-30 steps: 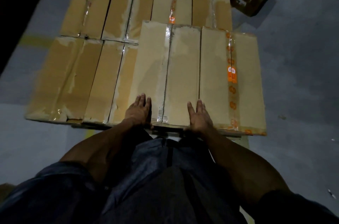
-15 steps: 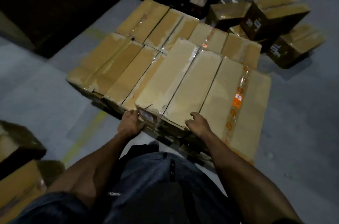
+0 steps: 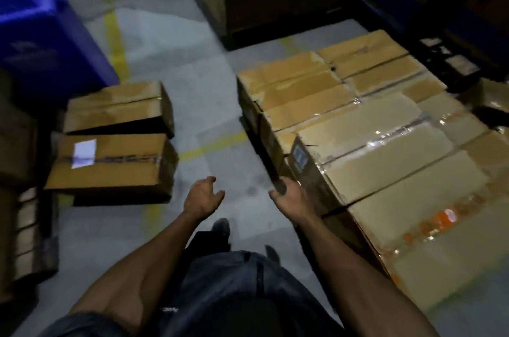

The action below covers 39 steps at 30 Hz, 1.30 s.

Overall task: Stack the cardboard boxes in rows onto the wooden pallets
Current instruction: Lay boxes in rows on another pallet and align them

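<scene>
Both hands hang empty over the grey floor at lower centre — the left hand [image 3: 202,196] loosely curled around nothing, the right hand [image 3: 289,196] relaxed just beside the corner of the stacked boxes [image 3: 371,143]. Those fill the right of the frame in tight rows, sides touching, likely for stability. Two loose boxes [image 3: 115,141] wait at middle left — probably next.
</scene>
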Tool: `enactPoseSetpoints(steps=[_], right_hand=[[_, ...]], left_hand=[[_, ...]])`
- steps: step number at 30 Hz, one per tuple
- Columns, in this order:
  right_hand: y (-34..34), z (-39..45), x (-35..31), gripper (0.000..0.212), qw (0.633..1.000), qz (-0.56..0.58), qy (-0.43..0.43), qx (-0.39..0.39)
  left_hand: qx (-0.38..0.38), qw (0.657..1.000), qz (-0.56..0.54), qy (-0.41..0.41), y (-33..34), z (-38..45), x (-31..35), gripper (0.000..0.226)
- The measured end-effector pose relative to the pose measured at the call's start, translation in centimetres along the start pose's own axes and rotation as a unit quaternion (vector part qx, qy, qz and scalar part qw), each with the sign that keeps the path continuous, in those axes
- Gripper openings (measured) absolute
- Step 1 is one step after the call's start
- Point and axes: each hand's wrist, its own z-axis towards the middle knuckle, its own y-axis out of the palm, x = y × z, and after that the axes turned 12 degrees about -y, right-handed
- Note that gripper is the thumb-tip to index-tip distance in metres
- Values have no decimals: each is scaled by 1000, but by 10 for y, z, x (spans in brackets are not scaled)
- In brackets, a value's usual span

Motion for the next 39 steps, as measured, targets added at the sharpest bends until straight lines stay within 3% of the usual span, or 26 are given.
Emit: enactPoseSetpoints(steps=[11,16,27,33,39], right_hand=[[117,84,-116,68,982,-116,-85,-122],[165,139,-182,69,975,-148,-102,-132],[226,242,-305,68,945,-203,-189,-171],[251,338,-353,65,913,-244,-236,-228],[284,458,-402,66,860,-285,-291,-306]], left_hand=[[43,979,-125,-154,-67,21,-152,53],[32,974,-139,-176,-112,67,-204,46],[61,954,-174,-238,-203,152,-273,54],[81,918,-229,-313,-221,204,-294,53],[66,858,-279,-426,-238,263,-297,61]])
